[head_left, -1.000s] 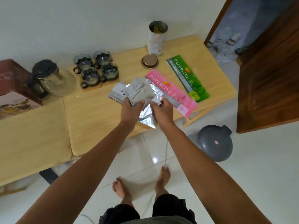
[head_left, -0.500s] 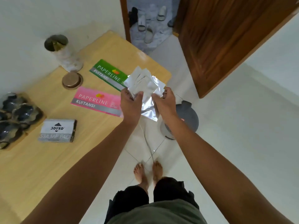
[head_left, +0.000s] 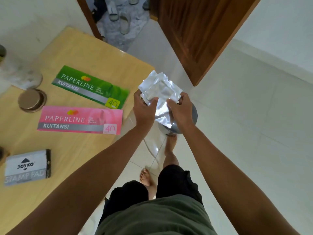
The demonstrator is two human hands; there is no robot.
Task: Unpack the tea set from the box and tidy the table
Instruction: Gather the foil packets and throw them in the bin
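Presently, tidying: left hand (head_left: 144,107) and right hand (head_left: 180,108) each pinch the foil packets (head_left: 160,89), held off the surface (head_left: 71,146), directly above the bin (head_left: 194,116). Next, judged: release them squarely into it.

This looks like a room in a home. The floor (head_left: 237,133) is pale glossy tile, and the person stands on it barefoot. A dark wooden door (head_left: 194,31) stands open at the far side, with several pairs of slippers (head_left: 124,24) left on a mat just beyond the threshold (a household habit). A light wooden desk (head_left: 67,158) on the left carries small office goods: a green receipt book (head_left: 89,86), a pink receipt book (head_left: 79,120) and a boxed stamp pad (head_left: 27,167). Plain white walls (head_left: 279,22) close the room.
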